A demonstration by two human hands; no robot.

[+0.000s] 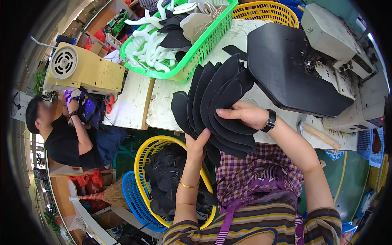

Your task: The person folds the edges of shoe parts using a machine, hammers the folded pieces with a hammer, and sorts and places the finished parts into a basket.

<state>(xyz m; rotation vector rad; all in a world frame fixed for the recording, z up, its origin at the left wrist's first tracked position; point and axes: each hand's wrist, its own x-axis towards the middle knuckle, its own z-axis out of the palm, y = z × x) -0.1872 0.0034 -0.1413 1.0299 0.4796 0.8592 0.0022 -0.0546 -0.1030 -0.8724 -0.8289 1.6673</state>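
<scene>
Both left hand (197,146) and right hand (253,115), grip pinching black pieces (220,90), stained white table (162,100), green floor (326,175), co-worker (67,143)

I see matt, felt-like black pieces (223,90) mid-frame; the green basket (208,44) at upper middle looks like glossy plastic to me, the desk (162,100) smooth but scuffed, the hammer handle (322,136) at right bare, pale wood.
</scene>
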